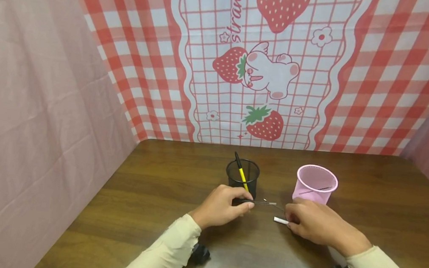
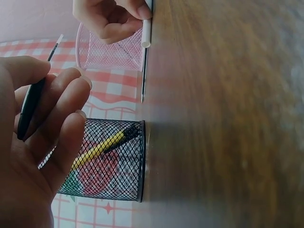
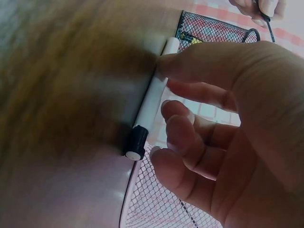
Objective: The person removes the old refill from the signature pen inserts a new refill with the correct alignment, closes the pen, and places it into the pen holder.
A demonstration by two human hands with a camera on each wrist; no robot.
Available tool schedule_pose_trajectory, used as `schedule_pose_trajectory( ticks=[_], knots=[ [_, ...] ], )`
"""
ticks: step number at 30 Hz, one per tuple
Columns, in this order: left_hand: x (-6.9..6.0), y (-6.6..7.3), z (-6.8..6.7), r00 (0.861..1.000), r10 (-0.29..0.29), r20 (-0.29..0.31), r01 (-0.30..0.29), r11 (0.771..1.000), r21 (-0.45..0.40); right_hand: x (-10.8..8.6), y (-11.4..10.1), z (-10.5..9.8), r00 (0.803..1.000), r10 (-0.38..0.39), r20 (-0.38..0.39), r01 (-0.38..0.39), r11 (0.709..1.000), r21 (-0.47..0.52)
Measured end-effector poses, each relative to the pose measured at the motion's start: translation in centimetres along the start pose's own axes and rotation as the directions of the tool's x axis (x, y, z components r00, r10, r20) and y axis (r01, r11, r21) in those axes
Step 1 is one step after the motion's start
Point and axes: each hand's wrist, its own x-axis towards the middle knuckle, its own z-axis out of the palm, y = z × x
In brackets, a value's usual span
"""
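Observation:
My left hand (image 1: 223, 205) pinches a slim black-handled stick (image 2: 31, 107) between thumb and fingers. Its thin shaft ends in a pale tip; its exact kind I cannot tell. Low over the table, my right hand (image 1: 315, 223) has thumb and forefinger at a white marker (image 3: 151, 107) with a black cap, gripping it near one end. The marker lies along the tabletop. A thin dark rod with a pointed tip (image 2: 144, 78) lies beside it, partly hidden by marker and hand. Just beyond the left hand stands a black mesh pen cup (image 1: 230, 174) with a yellow-and-black pen (image 1: 242, 177) leaning in it.
A pink mesh pen cup (image 1: 301, 188) stands behind the right hand, a thin dark stick (image 1: 322, 188) inside. The brown wooden table (image 1: 122, 219) meets a red-checked strawberry cloth (image 1: 149, 85) at the back. Pinkish cloth (image 1: 47, 115) hangs at the left.

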Motion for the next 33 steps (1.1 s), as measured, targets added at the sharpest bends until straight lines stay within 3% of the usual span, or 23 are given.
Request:
schedule_pose_trajectory(
  ticks=[8, 21, 33],
  knots=[
    [-0.08, 0.05, -0.05, 1.000, 0.003, 0.001, -0.003, 1.000, 0.009, -0.06, -0.15, 0.11, 0.999, 0.045, 0.028, -0.044, 0.999, -0.021],
    [-0.03, -0.13, -0.07, 1.000, -0.003, 0.005, 0.003, 1.000, 0.016, 0.05, 0.10, 0.09, 0.999, 0.029, 0.039, -0.029, 1.000, -0.003],
    [0.03, 0.00, -0.13, 1.000, -0.004, 0.003, 0.004, 1.000, 0.002, 0.19, 0.11, 0.31, 0.996, -0.062, -0.065, 0.061, 0.998, -0.028]
  ],
)
